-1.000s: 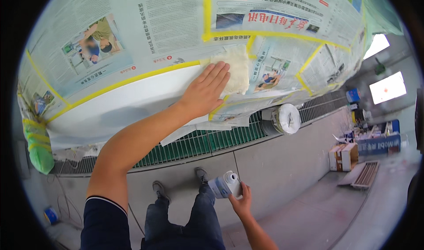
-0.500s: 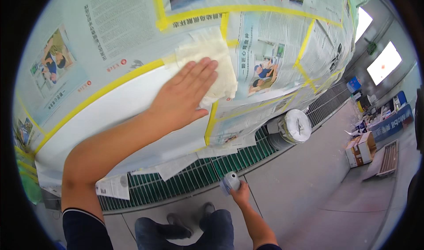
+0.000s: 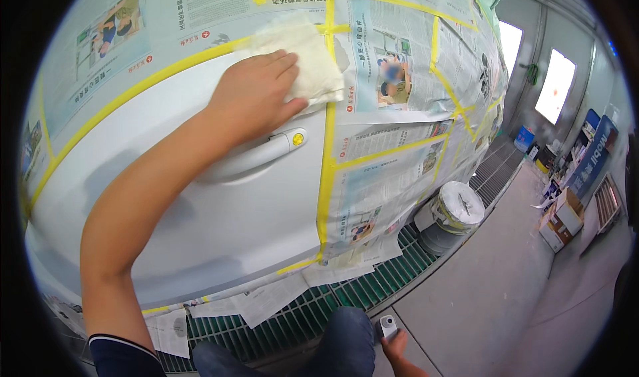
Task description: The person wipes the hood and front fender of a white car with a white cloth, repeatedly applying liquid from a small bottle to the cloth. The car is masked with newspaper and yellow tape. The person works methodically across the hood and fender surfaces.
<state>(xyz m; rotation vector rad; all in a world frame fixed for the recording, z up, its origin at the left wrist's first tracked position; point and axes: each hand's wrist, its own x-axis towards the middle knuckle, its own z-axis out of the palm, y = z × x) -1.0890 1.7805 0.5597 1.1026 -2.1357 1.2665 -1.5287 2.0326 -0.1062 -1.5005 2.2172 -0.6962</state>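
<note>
My left hand presses a pale cream cloth flat against the upper part of a white car door panel, just above its door handle with a yellow-covered lock. Newspaper held by yellow masking tape covers the car around the bare panel. My right hand is low at the bottom edge beside my leg, closed around a small white and grey can.
A paper-wrapped wheel sits at the car's lower right. Green floor grating runs under the car, with loose newspaper sheets on it. Boxes and supplies stand along the right wall near bright windows.
The view has come closer to the door panel. My left hand and cloth have stayed on the panel by the tape line. My right hand with the can has dropped lower in view.
</note>
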